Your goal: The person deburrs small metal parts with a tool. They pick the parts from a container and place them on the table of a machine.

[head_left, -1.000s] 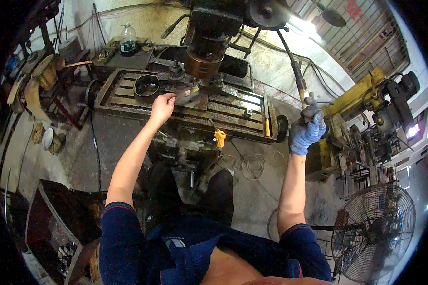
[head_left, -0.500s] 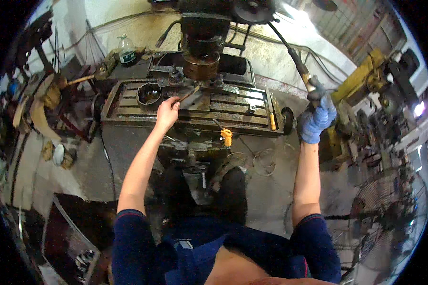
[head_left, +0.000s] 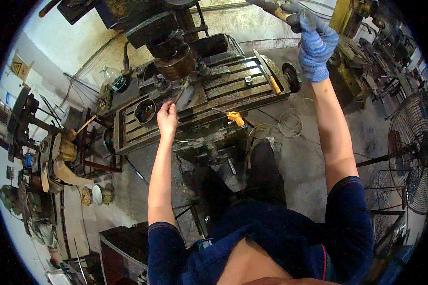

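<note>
My bare left hand (head_left: 167,118) pinches a thin brush (head_left: 181,91), its tip close under the round metal cutter head (head_left: 175,61) of a milling machine. Beneath the brush lies a flat plate (head_left: 195,97) on the slotted machine table (head_left: 233,97). Just left of that hand sits a dark bowl (head_left: 136,115) with dark liquid in it. Up at the right, my right hand (head_left: 315,52), in a blue and grey knitted glove, is closed round the end of a lever handle (head_left: 271,8). The lever's far end runs out of the picture.
A yellow air blow gun (head_left: 235,118) hangs at the table's front edge. On the table's right lie a yellow-handled file (head_left: 274,84) and a small metal block (head_left: 248,80). A plastic bottle (head_left: 115,78) stands at the back left, a floor fan (head_left: 411,152) at the right.
The whole view has tilted and shifted, so the machine table now slants. My right hand and the lever appear higher in the picture. My left hand still holds the brush near the cutter head.
</note>
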`<action>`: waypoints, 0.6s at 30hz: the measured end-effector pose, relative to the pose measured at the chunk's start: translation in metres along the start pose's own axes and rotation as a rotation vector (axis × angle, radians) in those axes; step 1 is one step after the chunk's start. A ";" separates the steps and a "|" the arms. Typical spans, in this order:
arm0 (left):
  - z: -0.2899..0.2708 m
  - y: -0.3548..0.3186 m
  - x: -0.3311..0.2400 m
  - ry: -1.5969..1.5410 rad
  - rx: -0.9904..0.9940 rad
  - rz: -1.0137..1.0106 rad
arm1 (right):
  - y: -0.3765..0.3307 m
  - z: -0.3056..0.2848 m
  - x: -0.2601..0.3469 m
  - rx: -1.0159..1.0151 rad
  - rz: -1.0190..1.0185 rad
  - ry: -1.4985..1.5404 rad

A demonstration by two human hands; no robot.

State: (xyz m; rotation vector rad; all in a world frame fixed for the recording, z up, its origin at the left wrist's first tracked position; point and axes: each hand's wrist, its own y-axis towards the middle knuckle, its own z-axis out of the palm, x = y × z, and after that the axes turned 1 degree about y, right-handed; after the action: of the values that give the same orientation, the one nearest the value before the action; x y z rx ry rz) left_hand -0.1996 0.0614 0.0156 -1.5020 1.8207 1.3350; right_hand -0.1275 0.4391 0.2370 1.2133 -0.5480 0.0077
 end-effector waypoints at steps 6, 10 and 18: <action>0.009 0.004 -0.006 0.084 -0.008 -0.081 | 0.033 0.009 0.015 0.166 -0.174 0.066; 0.011 0.010 -0.002 0.090 -0.010 -0.101 | 0.049 0.024 0.035 0.160 -0.121 0.032; 0.028 0.031 -0.013 0.242 -0.122 -0.062 | 0.127 0.020 0.030 0.258 -0.341 -0.130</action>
State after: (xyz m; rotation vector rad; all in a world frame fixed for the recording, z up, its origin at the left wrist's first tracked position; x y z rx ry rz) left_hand -0.2309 0.0902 0.0261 -1.8386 1.8456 1.3032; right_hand -0.1463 0.4596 0.3656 1.5554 -0.4559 -0.3001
